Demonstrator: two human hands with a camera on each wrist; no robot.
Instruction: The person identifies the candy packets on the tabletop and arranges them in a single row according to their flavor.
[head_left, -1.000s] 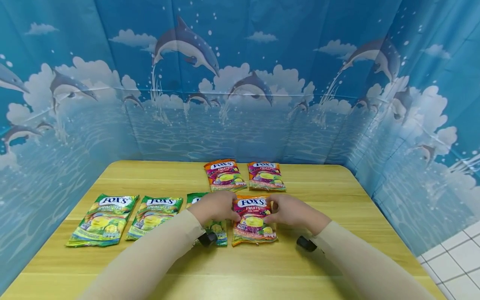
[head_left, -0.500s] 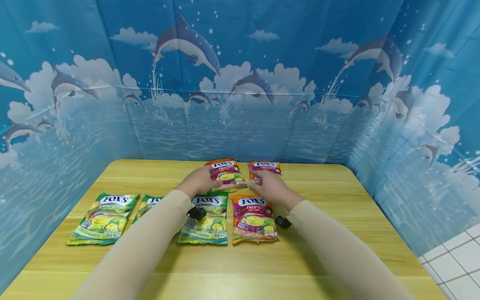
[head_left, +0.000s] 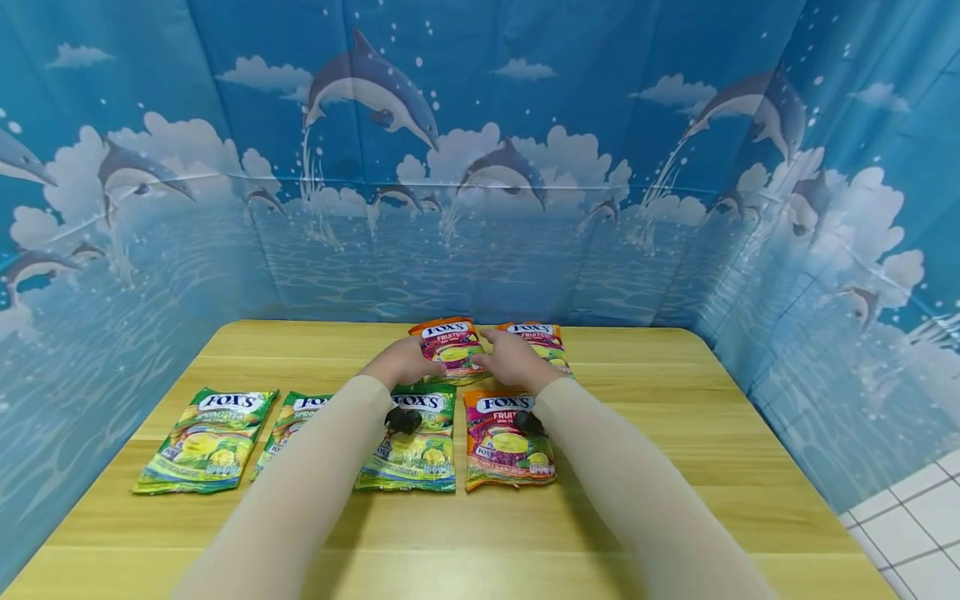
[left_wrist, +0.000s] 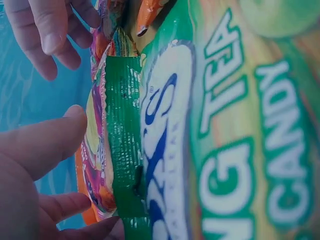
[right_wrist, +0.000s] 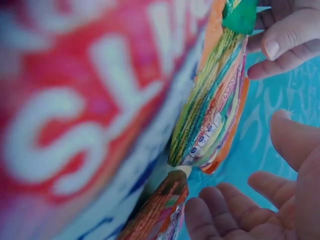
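My left hand (head_left: 403, 362) is at the left edge of the back-left orange-and-purple Fox's Fruits candy bag (head_left: 452, 353). In the left wrist view its thumb stands apart from the fingers, whose tips are right at the bag's edge. On the bag's other side is my right hand (head_left: 513, 362), fingers spread, thumb and fingertips near the right edge; the right wrist view shows its palm (right_wrist: 285, 220) facing the bag with nothing in it. Below my hands lie a green Fox's Spring Tea candy bag (head_left: 420, 454) and another Fruits bag (head_left: 502, 462), each partly covered by a wrist camera.
Behind my right hand lies one more Fruits bag (head_left: 551, 342). Two Spring Tea bags lie at the left, one at the far left (head_left: 206, 442) and one (head_left: 288, 425) partly behind my left sleeve. A dolphin-print curtain (head_left: 480, 250) stands around the wooden table (head_left: 675, 400).
Both hands have left the front Fruits bag and moved to the back row. The right hand first passed over the back-right bag, then shifted left to the back-left bag. The bags look unmoved.
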